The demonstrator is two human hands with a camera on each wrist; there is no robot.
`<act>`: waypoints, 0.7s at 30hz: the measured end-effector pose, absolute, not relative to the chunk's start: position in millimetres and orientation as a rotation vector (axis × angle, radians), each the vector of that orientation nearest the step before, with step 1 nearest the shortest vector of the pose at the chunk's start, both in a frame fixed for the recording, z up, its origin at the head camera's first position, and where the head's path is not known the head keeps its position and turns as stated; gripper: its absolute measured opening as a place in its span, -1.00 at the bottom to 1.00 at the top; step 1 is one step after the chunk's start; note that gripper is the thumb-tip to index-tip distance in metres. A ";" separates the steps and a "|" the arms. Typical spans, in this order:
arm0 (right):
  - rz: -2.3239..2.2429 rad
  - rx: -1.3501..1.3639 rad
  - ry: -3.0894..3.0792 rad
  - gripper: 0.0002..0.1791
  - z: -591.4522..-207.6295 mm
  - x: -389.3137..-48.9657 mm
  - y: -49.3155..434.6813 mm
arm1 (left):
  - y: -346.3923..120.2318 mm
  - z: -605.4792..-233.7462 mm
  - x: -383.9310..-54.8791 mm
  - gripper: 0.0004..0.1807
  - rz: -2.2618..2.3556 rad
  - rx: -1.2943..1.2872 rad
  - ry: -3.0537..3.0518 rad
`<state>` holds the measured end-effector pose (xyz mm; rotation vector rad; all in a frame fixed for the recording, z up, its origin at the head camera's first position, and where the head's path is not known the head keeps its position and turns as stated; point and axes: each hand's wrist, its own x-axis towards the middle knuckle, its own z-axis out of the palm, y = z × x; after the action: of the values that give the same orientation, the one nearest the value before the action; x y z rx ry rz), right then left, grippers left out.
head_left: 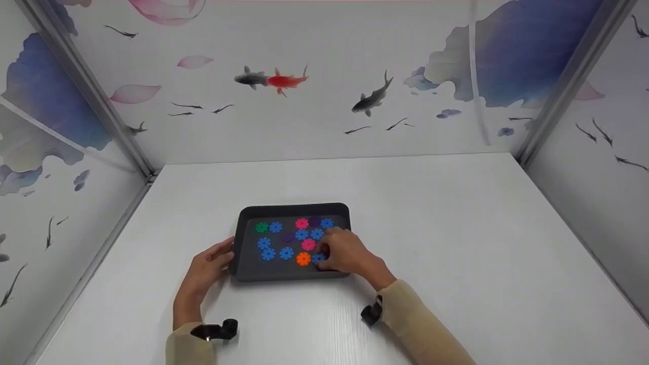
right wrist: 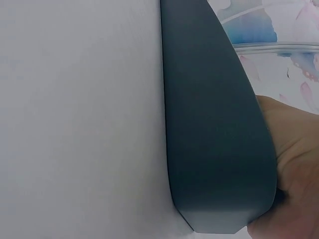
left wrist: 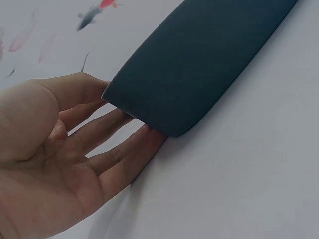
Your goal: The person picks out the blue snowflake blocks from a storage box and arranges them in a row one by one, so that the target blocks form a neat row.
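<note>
A dark grey rectangular tray (head_left: pixel 243 268) lies on the white table and holds flat notched plastic discs. My left hand (head_left: pixel 205 271) touches the tray's left wall from outside, its fingers nearly straight in the left wrist view. Over the tray's right part, my right hand (head_left: pixel 347 251) reaches in with bent fingers. Thumb and forefinger are on either side of a blue disc (head_left: pixel 318 257); whether they pinch it is unclear. Next to it lies an orange disc (head_left: pixel 303 259), with a pink disc (head_left: pixel 308 244) above. In the right wrist view the tray wall (right wrist: pixel 219 124) hides my right fingertips.
More blue discs (head_left: pixel 286 253), a green disc (head_left: pixel 261 227) and dark purple discs (head_left: pixel 288 236) lie spread over the tray floor. White panels (head_left: pixel 324 126) painted with fish and petals enclose the table (head_left: pixel 446 218) at the back and both sides.
</note>
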<state>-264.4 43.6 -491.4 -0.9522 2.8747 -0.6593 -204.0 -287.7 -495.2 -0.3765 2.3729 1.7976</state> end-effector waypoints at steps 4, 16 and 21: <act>-0.687 -0.950 2.874 -0.68 -490.7 -265.8 44.2 | -288.3 -496.0 -204.2 -0.46 1.789 -0.367 2.372; -0.888 -0.892 2.847 -0.68 -474.6 -266.8 50.4 | -289.6 -496.1 -203.4 -0.46 1.807 -0.355 2.363; -0.960 -0.896 2.873 -0.69 -467.8 -265.8 55.5 | -289.6 -496.6 -202.7 -0.46 1.804 -0.357 2.363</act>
<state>-265.8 55.5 -467.8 -0.8963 2.8726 -0.9600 -202.7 -289.6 -496.6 -0.3575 2.3630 1.8044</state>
